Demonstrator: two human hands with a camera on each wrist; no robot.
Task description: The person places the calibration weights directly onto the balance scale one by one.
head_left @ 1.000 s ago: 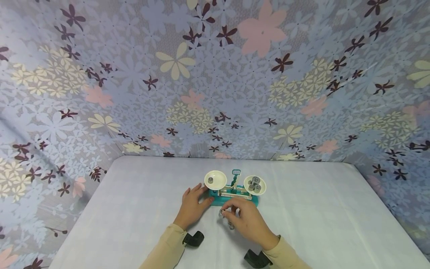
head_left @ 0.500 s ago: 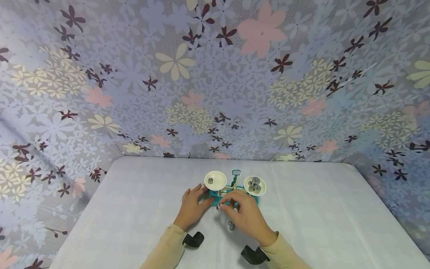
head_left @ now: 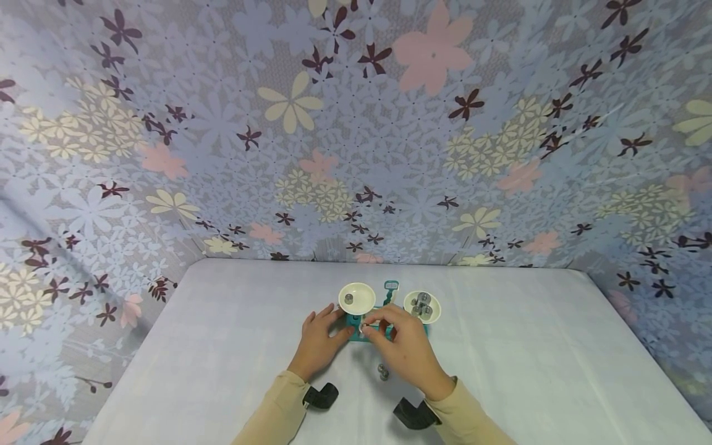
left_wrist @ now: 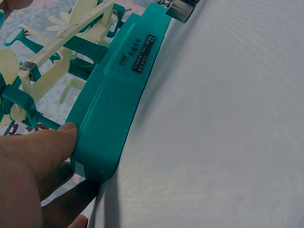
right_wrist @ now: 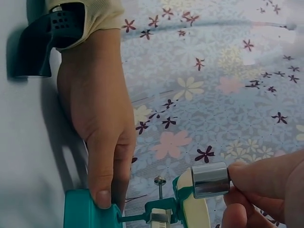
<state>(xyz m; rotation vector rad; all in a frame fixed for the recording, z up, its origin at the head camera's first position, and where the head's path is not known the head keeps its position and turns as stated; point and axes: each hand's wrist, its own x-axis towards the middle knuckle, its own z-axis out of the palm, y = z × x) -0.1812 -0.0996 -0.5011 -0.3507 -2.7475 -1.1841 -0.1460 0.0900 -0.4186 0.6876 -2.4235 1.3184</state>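
A teal student balance scale (left_wrist: 111,104) stands on the cloth-covered table. My left hand (head_left: 318,341) grips the left end of its base, thumb on top and fingers round the end. My right hand (head_left: 410,358) pinches a shiny metal balance weight (right_wrist: 210,179) by its knob, above the base in front of the beam. In the head view, the left pan (head_left: 363,295) bears one small weight (head_left: 348,299), and the right pan (head_left: 434,303) several weights (head_left: 424,298). The right hand hides part of the beam.
Small loose weights (head_left: 383,372) lie on the table (head_left: 534,358) in front of the scale, beside the right forearm. Flower-patterned cloth (head_left: 356,148) rises behind the table and at both sides. Black wrist cameras (head_left: 321,396) are strapped over beige sleeves (head_left: 272,411).
My right hand has moved away from my body and slightly left, carrying the balance weight from over the table to over the scale's base. My left hand has stayed in place.
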